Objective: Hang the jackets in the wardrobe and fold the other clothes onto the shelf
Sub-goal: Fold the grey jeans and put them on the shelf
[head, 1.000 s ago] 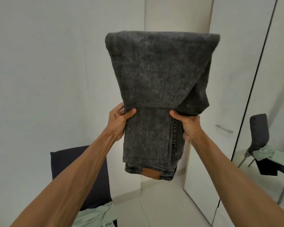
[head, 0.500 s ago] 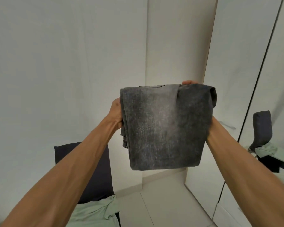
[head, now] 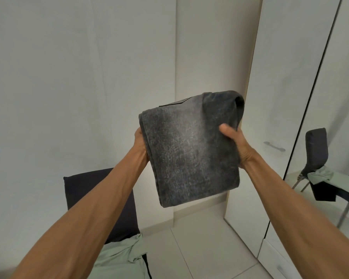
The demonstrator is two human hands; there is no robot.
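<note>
A pair of dark grey jeans (head: 191, 150), folded into a compact rectangle, is held up in front of me at chest height. My left hand (head: 140, 143) grips its left edge, mostly hidden behind the fabric. My right hand (head: 237, 146) holds the right edge with the thumb pressed on the front face. A pale green garment (head: 121, 258) lies on the dark chair (head: 89, 196) at the lower left. The white wardrobe (head: 286, 97) stands at the right with its door closed.
A metal handle (head: 274, 146) sits on the wardrobe door. A mirrored door (head: 334, 97) at the far right reflects the chair and garments. White walls meet in a corner behind the jeans. Pale floor tiles (head: 199, 252) lie below.
The jeans were folded once more, from a long hanging shape into a compact rectangle. My right hand moved from the top edge to the right side, thumb now in front.
</note>
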